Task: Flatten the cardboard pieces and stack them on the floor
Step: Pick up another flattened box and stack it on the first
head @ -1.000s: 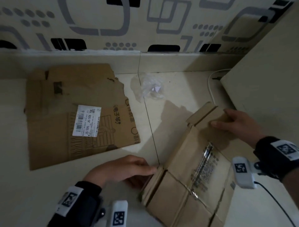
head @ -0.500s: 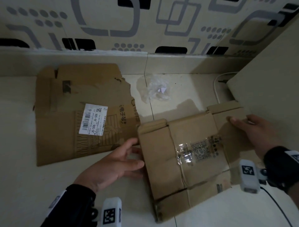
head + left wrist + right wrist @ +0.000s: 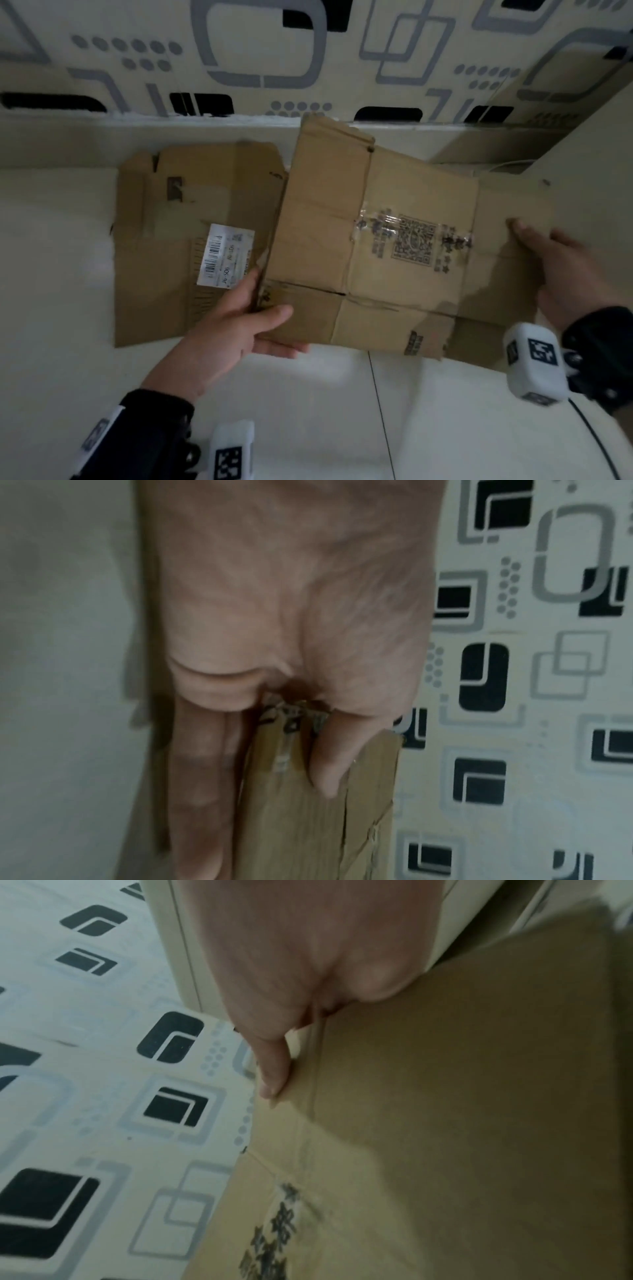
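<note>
Both hands hold one flattened box in the air, spread wide across the middle of the head view from about 9 to 3 o'clock. The left hand pinches the box's left edge at 7 o'clock, thumb on the top face and fingers underneath; the left wrist view shows the same pinch, with the thumb lying on the brown face and fingers behind the edge of the box. The right hand grasps the right flap at 3 o'clock, thumb on top, the other fingers hidden below the board. In the right wrist view a fingertip presses along the edge of the box. The top face carries clear tape over a printed code and dark characters. A second flat sheet lies on the pale floor at 9 o'clock, against the skirting, with a white label near its right side. The held box's left edge overlaps this sheet's right edge in the picture, hanging above it. The patterned wall runs across 12 o'clock, and a pale cabinet side stands at 2 o'clock. A grout line runs down the floor at 6 o'clock. Both wrists wear dark cuffs with white marker blocks.
</note>
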`<action>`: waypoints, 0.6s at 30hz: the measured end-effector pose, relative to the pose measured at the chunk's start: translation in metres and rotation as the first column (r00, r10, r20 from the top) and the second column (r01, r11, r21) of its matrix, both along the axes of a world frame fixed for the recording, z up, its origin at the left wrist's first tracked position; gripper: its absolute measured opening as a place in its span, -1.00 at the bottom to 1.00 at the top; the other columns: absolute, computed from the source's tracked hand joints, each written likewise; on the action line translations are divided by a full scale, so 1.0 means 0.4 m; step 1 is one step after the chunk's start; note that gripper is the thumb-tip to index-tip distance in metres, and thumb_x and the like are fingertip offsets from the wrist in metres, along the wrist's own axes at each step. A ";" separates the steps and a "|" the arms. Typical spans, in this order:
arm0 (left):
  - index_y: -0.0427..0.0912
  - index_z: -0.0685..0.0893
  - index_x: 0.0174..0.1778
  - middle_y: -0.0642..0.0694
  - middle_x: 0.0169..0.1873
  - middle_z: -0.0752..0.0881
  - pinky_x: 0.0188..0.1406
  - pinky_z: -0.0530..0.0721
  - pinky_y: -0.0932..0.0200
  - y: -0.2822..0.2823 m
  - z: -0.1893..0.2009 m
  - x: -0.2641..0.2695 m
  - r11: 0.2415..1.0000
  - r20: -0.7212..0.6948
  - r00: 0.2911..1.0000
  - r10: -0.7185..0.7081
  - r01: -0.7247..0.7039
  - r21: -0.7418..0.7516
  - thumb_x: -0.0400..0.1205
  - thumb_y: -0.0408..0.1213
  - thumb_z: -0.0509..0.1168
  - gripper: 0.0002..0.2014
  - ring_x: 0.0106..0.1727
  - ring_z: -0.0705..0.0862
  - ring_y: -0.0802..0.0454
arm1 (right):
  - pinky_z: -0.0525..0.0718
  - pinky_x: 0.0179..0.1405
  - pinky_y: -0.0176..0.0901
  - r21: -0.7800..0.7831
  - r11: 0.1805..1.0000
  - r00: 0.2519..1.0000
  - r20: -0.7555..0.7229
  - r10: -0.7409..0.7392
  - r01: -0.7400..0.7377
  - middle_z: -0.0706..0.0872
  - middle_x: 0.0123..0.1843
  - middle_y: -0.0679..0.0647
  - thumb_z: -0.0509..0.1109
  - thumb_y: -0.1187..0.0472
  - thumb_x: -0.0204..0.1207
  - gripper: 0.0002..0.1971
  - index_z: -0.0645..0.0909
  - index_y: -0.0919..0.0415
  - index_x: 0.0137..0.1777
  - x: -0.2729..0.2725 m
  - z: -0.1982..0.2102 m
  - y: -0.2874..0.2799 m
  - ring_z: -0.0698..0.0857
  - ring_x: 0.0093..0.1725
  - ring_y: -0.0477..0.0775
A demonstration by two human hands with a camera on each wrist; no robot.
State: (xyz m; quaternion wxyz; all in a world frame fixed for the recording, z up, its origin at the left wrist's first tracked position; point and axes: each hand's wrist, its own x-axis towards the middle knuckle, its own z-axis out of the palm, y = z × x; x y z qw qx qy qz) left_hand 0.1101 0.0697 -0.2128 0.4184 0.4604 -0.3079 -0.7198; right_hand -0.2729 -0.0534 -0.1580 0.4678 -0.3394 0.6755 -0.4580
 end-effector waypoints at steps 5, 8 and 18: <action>-0.12 0.68 0.38 -0.46 0.19 0.81 -0.21 0.88 -0.19 0.026 0.026 0.159 0.967 -0.017 0.969 0.248 -0.249 -0.056 0.45 -0.24 0.59 -0.46 -0.09 0.84 -0.60 | 0.82 -0.04 -0.16 -0.042 0.960 0.939 0.202 0.279 -0.277 0.90 0.10 0.02 0.43 0.23 0.54 -0.73 0.72 0.14 0.24 0.156 0.023 -0.010 0.87 0.06 -0.05; -0.15 0.63 0.44 -0.33 0.23 0.83 -0.20 0.89 -0.19 0.048 0.028 0.221 0.930 -0.023 0.930 0.367 -0.367 -0.023 0.58 -0.41 0.29 -0.53 -0.08 0.84 -0.58 | 0.80 -0.07 -0.18 -0.004 0.877 0.868 0.143 0.476 -0.480 0.88 0.14 0.06 0.50 0.24 0.36 -0.56 0.68 0.15 0.29 0.254 0.001 0.008 0.86 0.08 0.01; -0.23 0.71 0.28 -0.29 0.12 0.86 -0.28 0.88 0.01 0.103 -0.015 0.340 0.735 0.085 0.739 0.668 -0.673 0.083 0.74 -0.41 0.29 -0.78 -0.18 0.90 -0.38 | 0.75 0.24 0.12 -0.002 0.855 0.852 0.087 0.516 -0.518 0.79 0.32 0.04 0.54 0.24 0.50 -0.51 0.59 0.08 0.44 0.500 -0.140 0.023 0.77 0.30 0.10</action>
